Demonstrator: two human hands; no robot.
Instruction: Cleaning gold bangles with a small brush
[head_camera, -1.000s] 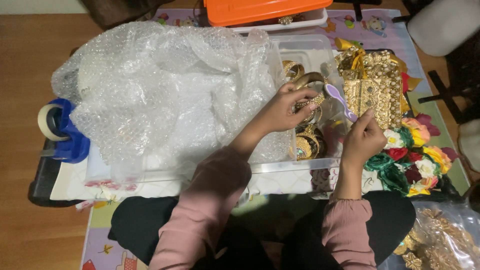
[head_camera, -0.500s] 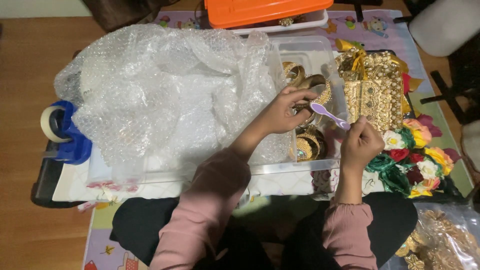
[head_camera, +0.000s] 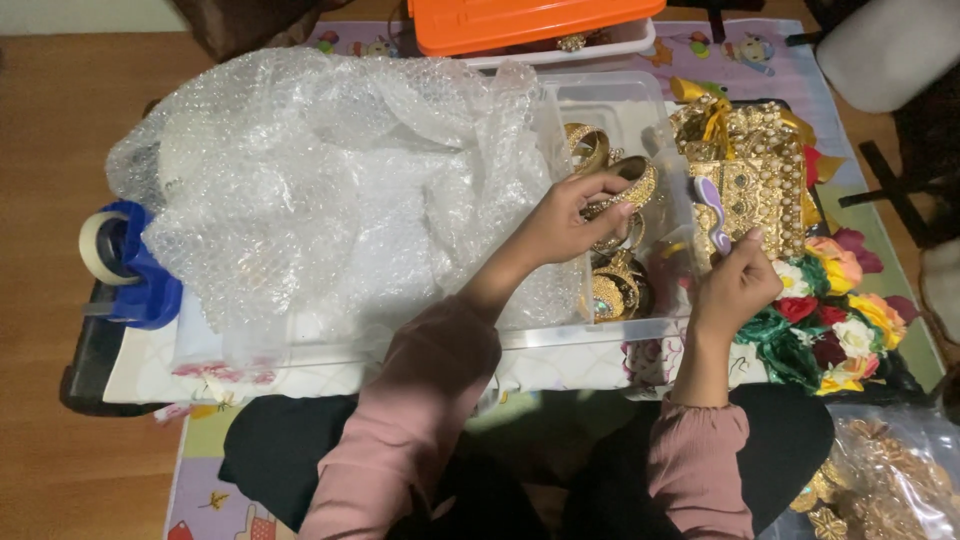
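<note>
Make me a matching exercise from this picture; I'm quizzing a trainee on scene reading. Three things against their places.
Things:
1. bubble wrap
2. tape dispenser
3. artificial flowers

Places:
A. far left, beside the clear bin
B. right of the bin, past the right hand
C. heaped over the bin's left part

Pairs: 1-C, 2-A, 3-B

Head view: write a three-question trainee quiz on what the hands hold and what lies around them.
1. True or false: the left hand holds a gold bangle.
2. What does the right hand pinch? A) scissors B) small lilac tool C) tape
3. What fills the left part of the clear plastic bin?

Key: 1 true. 2 B. 3 Bubble wrap.
</note>
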